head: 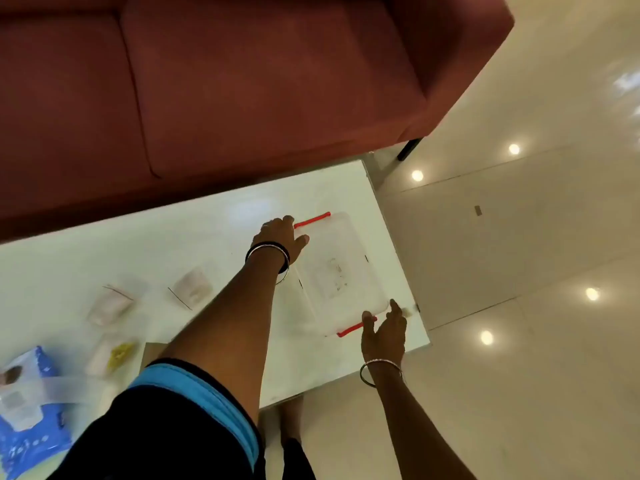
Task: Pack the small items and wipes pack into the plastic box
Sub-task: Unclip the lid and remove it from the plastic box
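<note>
My left hand (pixel 282 237) and right hand (pixel 382 332) loosely grip the box (pixel 341 271) at its red latches, lid on; wipes (pixel 24 410) and pouches (pixel 192 287) unpacked.

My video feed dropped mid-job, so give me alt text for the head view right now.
Both hands reach to a clear plastic box on the right end of a white table: the left hand at its far red latch, the right hand at the near red latch. Small clear bags and a blue wipes pack lie to the left, unpacked.
</note>
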Demonstrator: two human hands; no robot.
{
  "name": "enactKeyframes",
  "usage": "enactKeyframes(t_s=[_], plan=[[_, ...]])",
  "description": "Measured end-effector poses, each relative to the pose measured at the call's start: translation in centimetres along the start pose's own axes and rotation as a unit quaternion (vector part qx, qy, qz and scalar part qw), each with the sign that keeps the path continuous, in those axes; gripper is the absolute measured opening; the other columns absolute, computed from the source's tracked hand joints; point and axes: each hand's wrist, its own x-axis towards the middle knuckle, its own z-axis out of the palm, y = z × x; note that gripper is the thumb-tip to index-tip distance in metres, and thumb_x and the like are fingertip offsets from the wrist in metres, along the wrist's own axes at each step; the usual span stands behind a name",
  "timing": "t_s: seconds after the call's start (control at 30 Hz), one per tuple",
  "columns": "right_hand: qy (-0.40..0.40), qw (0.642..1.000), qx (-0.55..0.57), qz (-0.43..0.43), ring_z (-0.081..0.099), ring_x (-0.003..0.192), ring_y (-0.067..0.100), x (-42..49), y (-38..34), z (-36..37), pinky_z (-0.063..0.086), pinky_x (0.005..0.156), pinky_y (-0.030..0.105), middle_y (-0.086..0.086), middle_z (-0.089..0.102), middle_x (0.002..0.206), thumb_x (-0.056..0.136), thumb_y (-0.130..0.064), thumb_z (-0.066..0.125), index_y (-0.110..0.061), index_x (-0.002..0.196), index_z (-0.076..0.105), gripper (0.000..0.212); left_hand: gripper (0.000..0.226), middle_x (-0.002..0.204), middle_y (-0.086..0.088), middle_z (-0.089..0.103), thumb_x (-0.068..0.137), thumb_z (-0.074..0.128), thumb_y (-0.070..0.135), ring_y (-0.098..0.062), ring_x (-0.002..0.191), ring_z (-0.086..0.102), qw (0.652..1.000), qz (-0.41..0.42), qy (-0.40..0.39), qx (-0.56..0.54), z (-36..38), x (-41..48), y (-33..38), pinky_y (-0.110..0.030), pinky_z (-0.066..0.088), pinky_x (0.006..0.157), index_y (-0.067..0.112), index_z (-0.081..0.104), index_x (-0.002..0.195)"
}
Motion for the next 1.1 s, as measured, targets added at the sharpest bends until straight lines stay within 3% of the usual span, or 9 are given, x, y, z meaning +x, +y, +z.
enactKeyframes(t_s=[0.1,0.2,0.27,0.47,0.53,0.63,0.73,0.8,1.1], plan=[[-0.016,0.988,0.111,0.105,0.052,0.131,0.035,1.4,0.4,1.4,0.045,0.106,0.05,0.02,0.053,0.142,0.094,-0.041,0.06,-0.009,0.152,0.027,0.074,0.068,0.143,-0.016,0.045,0.091,0.051,0.048,-0.035,0.134,0.039,0.997,-0.016,0.013,-0.075,1.7,1.3,-0.5,-0.047,0.037,0.108,0.014,0.031,0.145],[-0.066,0.953,0.231,0.186,0.062,0.105,0.033,2.3,0.8,2.6,0.06,0.08,0.049,0.014,0.061,0.124,0.095,-0.04,0.058,-0.012,0.13,0.048,0.046,0.065,0.141,-0.016,0.047,0.091,0.05,0.05,-0.035,0.13,0.043,0.991,-0.023,0.011,-0.133,3.4,2.3,-1.0,-0.045,0.039,0.106,0.015,0.033,0.143],[-0.057,0.938,0.277,0.201,0.057,0.103,0.029,2.7,0.7,3.1,0.061,0.075,0.047,0.01,0.056,0.116,0.097,-0.035,0.057,-0.015,0.116,0.051,0.028,0.058,0.133,-0.017,0.052,0.091,0.051,0.048,-0.034,0.122,0.05,0.983,-0.033,0.035,-0.175,4.1,2.6,-1.3,-0.042,0.042,0.1,0.012,0.041,0.136],[-0.02,0.958,0.232,0.169,0.063,0.101,0.036,2.9,0.3,3.3,0.058,0.083,0.057,0.009,0.06,0.098,0.098,-0.028,0.056,-0.005,0.109,0.057,0.025,0.046,0.117,-0.012,0.063,0.088,0.057,0.044,-0.031,0.107,0.058,0.961,-0.084,0.082,-0.249,4.5,0.9,-3.6,-0.033,0.044,0.081,0.01,0.053,0.118],[-0.007,0.971,0.199,0.136,0.065,0.097,0.037,2.8,-0.1,2.9,0.059,0.08,0.049,0.011,0.062,0.098,0.098,-0.028,0.056,-0.006,0.108,0.057,0.025,0.044,0.111,-0.01,0.065,0.088,0.058,0.044,-0.029,0.099,0.061,0.954,-0.09,0.097,-0.267,4.5,-0.8,-5.1,-0.03,0.043,0.076,0.01,0.054,0.115],[-0.011,0.985,0.155,0.078,0.064,0.09,0.03,2.3,-1.2,2.4,0.049,0.049,0.018,0.009,0.063,0.101,0.097,-0.027,0.057,-0.01,0.113,0.058,0.023,0.039,0.101,-0.006,0.069,0.087,0.059,0.045,-0.025,0.089,0.063,0.942,-0.115,0.134,-0.287,4.8,-4.5,-8.2,-0.031,0.047,0.075,0.011,0.057,0.107],[-0.029,0.988,0.147,0.049,0.064,0.101,0.033,1.8,-2.3,2.8,0.059,0.074,0.046,0.007,0.064,0.109,0.094,-0.023,0.061,-0.015,0.121,0.059,0.028,0.037,0.092,-0.002,0.07,0.088,0.057,0.048,-0.023,0.084,0.066,0.935,-0.151,0.151,-0.284,5.6,-8.5,-11.7,-0.035,0.052,0.076,0.013,0.059,0.098],[-0.049,0.99,0.126,0.034,0.063,0.105,0.034,1.1,-3.0,3.7,0.055,0.089,0.056,0.009,0.066,0.115,0.093,-0.02,0.062,-0.017,0.123,0.06,0.03,0.037,0.087,-0.001,0.07,0.088,0.056,0.049,-0.022,0.079,0.065,0.932,-0.179,0.155,-0.275,6.4,-10.9,-14.0,-0.031,0.05,0.071,0.013,0.06,0.095],[-0.111,0.989,0.072,-0.063,0.062,0.1,0.026,-1.3,-4.5,9.1,0.047,0.092,0.037,0.006,0.069,0.114,0.093,-0.017,0.062,-0.018,0.125,0.063,0.032,0.033,0.064,0.005,0.061,0.09,0.057,0.042,-0.011,0.057,0.057,0.889,-0.256,0.223,-0.308,9.3,-17.4,-20.0,-0.019,0.041,0.052,0.01,0.06,0.082]])
